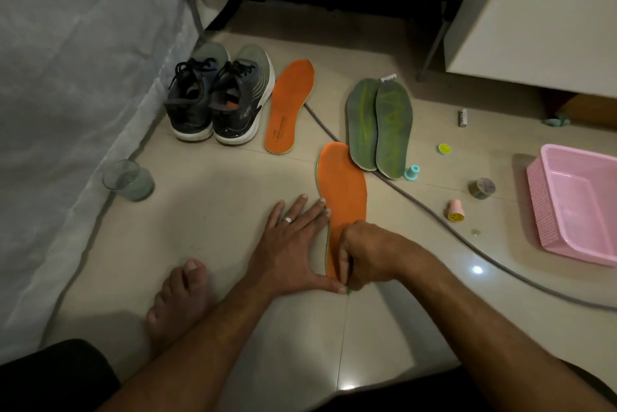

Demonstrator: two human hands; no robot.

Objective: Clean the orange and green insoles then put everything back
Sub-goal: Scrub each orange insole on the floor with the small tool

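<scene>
Two orange insoles lie on the floor (207, 198): one (289, 104) beside my shoes (217, 98), the other (342, 191) under my hands. My left hand (293, 244) lies flat with straight fingers against its edge. My right hand (362, 253) is curled on its heel end, gripping something small I cannot make out. Two green insoles (379, 126) lie just beyond.

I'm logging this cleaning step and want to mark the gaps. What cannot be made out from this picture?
- Head view: what the right hand grips; its curled fingers hide the tool.
- Heel of the near orange insole, covered by both hands; the left hand lies flat beside it.
- Print on the far orange insole: too small.
- Pink basket: cut off by the right edge.
- Glass: contents unclear, dim.
</scene>
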